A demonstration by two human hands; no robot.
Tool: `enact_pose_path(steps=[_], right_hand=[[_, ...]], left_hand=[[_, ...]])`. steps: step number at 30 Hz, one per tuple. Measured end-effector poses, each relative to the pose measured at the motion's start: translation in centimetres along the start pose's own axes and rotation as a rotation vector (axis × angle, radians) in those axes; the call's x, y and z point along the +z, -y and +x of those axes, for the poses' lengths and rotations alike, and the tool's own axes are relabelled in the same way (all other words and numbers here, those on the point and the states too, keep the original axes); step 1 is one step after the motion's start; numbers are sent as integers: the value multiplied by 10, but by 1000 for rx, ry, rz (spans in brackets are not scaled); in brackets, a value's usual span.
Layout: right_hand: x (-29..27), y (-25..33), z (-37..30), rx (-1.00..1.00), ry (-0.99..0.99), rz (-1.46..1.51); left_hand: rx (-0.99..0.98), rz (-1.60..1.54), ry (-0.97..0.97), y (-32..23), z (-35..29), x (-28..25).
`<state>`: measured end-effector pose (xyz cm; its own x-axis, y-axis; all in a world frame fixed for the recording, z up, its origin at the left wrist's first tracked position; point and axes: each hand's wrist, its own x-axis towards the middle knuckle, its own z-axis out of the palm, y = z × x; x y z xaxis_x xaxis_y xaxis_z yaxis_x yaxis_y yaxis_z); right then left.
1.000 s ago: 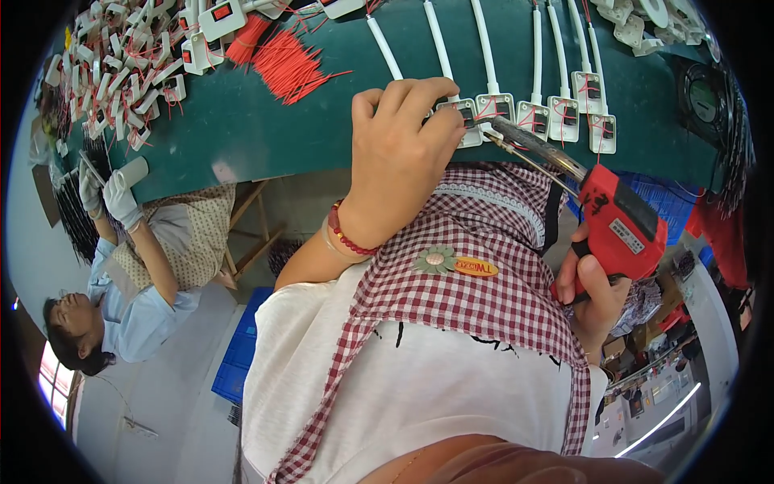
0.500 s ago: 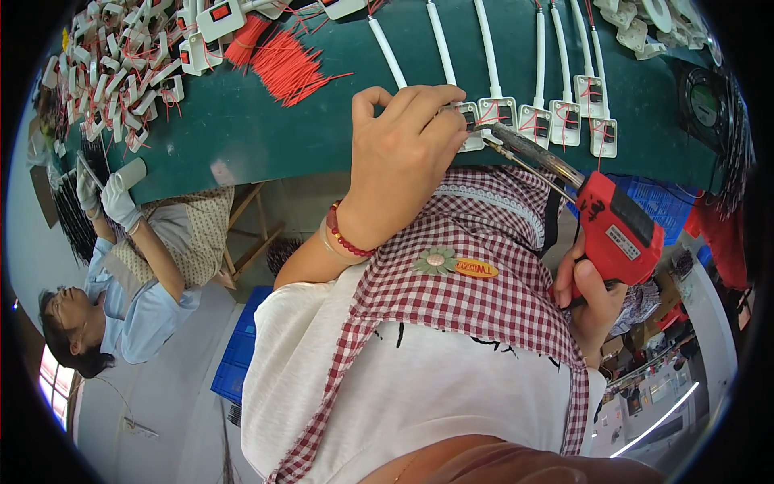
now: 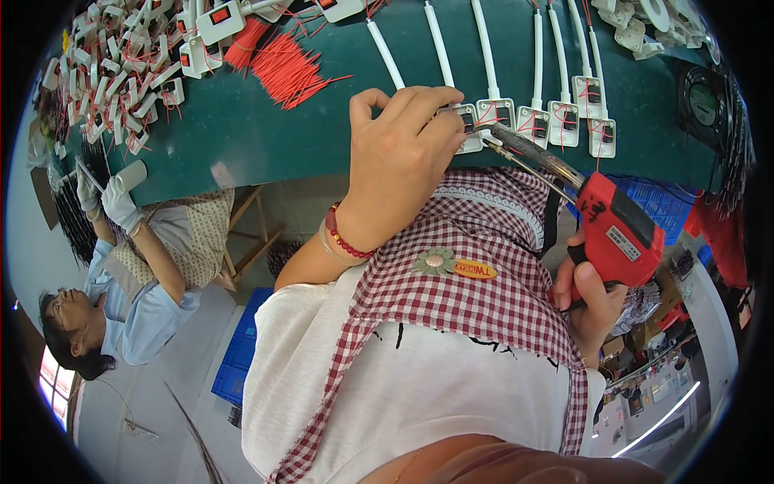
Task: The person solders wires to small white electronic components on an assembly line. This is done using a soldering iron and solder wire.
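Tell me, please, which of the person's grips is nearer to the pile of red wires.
Left. The left grip is below and right of the pile of red wires; the right grip, on the red soldering gun, is farther right and lower in the picture.

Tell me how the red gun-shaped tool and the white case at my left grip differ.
The tool has a mostly red body; the case is white. The tool is much larger than the case. Your right grip holds the tool, while your left grip is at the case. Both have black parts.
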<state>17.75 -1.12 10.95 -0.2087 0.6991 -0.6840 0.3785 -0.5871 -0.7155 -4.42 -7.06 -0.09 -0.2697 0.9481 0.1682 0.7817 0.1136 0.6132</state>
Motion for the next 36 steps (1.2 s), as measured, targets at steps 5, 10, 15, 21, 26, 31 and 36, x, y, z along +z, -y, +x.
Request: enact_pose_path(steps=[5, 10, 15, 21, 26, 31, 36], right_hand=[[1, -2, 0, -1, -11, -2], [-1, -1, -4, -29, -7, 4], [-1, -2, -3, -52, -12, 14], [-7, -1, -4, -9, 41, 81], [0, -1, -3, -29, -21, 5], [2, 0, -3, -15, -32, 17], [2, -2, -1, 6, -25, 22]], left_hand=[[0, 0, -7, 0, 0, 0], [9, 9, -11, -2, 0, 1], [7, 12, -9, 0, 1, -1], [4, 19, 0, -1, 1, -1], [4, 14, 7, -1, 2, -2], [3, 24, 22, -3, 4, -3], [5, 32, 19, -3, 2, -2]])
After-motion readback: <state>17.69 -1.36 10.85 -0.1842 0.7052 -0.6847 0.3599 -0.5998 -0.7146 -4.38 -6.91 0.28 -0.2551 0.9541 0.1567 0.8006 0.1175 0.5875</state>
